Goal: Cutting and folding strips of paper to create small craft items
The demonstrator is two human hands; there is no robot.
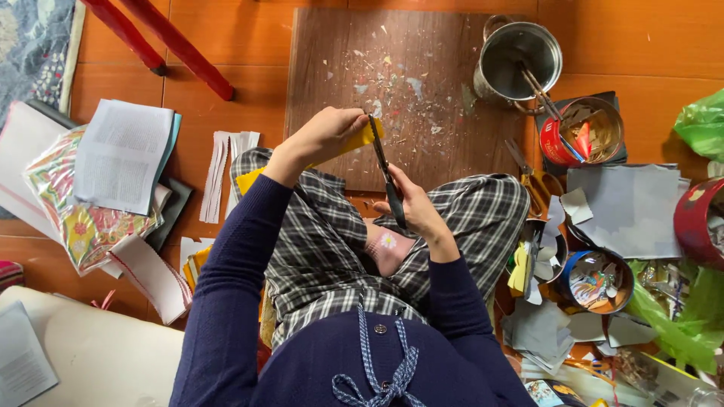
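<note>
Yellow paper (363,138) pinched in left hand (326,134), scissors (386,177) in right hand (413,207).

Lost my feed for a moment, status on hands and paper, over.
Left hand grips yellow paper. Right hand works black scissors, blades at the paper's edge. Scrap-littered wooden board beyond; nothing in the way.

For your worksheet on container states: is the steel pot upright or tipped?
Upright: the steel pot shows its round open mouth and inner bottom to the overhead camera, with sticks leaning inside.
</note>
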